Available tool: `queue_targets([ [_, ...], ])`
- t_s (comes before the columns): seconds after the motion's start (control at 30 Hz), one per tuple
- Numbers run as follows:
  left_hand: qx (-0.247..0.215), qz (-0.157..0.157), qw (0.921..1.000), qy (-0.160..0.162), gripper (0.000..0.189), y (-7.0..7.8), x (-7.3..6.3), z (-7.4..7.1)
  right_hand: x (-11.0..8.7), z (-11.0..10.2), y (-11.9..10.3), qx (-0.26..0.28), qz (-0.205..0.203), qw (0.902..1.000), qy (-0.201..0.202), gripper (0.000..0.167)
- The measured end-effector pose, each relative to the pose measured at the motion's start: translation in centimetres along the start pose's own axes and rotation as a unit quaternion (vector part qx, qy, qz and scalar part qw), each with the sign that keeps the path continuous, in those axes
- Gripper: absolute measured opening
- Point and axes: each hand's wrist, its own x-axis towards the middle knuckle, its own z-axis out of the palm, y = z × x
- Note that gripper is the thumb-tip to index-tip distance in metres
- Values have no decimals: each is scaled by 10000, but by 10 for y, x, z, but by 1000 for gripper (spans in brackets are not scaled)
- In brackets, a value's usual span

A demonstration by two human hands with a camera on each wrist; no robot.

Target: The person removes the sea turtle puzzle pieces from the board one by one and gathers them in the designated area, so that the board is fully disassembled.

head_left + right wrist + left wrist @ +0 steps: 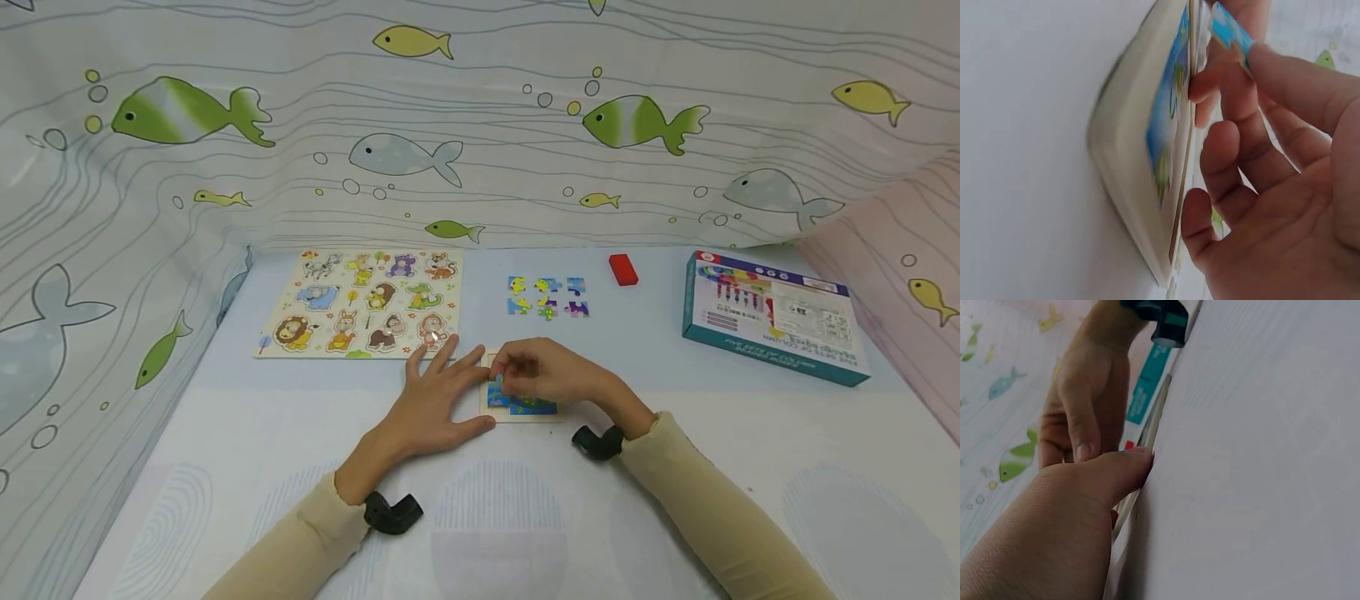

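A small wooden puzzle tray (517,419) lies on the table, with joined blue-and-green jigsaw pieces (534,407) along its near side. My right hand (551,372) is above the tray and pinches a blue jigsaw piece (1230,30) between thumb and fingers, tilted off the board in the right wrist view. Its other fingers curl loosely. Spread fingers of my left hand (433,408) lie at the tray's left side, the thumb against its near left corner. In the left wrist view that thumb (1125,469) rests along the tray's edge. My right hand hides the tray's far part.
Several loose jigsaw pieces (548,308) lie in rows beyond the tray. A wooden animal puzzle board (352,321) is at the back left, close to my left fingertips. Farther right are a red block (622,269) and a flat teal-edged box (776,321). A fish-print curtain (510,167) stands behind.
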Motion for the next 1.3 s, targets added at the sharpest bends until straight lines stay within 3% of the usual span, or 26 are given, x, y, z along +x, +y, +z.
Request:
queue_targets([
  [0.2,59,-19,10000,0,63,1,1,0,-2,-9,3,-337,211,9966,727,14],
  [0.43,77,-46,10000,-35,63,2,0,-1,-5,-23,13,-616,430,9819,1739,15],
  [0.57,98,7,9999,-59,64,3,-1,-2,-6,-28,21,-622,590,9746,2067,18],
  [1.03,43,143,9998,-160,62,2,-1,-2,-8,-27,28,-712,1323,9625,2261,24],
  [1.3,-3,139,9998,-133,62,4,-2,-3,-7,-28,30,-1069,1204,9689,1879,39],
])
